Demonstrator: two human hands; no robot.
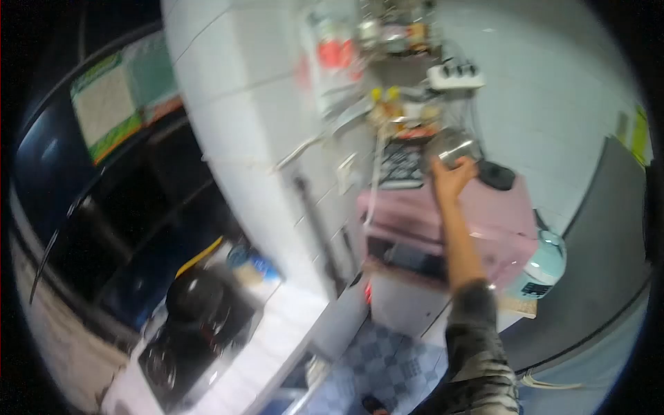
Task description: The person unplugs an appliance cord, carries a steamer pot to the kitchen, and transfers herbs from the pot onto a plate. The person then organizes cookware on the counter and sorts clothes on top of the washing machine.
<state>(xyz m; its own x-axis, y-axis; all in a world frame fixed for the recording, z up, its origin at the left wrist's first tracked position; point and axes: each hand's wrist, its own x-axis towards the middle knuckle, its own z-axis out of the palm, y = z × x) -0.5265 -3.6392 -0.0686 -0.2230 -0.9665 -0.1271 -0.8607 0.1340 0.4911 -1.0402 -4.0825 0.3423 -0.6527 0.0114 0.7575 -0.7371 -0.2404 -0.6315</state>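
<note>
Head cam, tiled kitchen: R hand [453, 178], arm outstretched in a dark patterned sleeve [477, 332], has its fingers closed on a shiny round container [449, 146], approx. over the rear of a pink appliance [501, 221]; blur hides whether the container rests there or is held clear. L hand is out of frame, grip can't be told. Just R of the container, a dark rounded item [496, 175]; just L, a black-and-white patterned item [402, 166]. Above, a white power strip [455, 77] on the tiled wall [546, 104], nr. small jars [398, 36]. Beside the pink unit, a pale-green appliance [551, 259]. Lower L, well apart, a black pan [197, 299] on a stove [155, 370] w/ white counter [283, 332] alongside.
</note>
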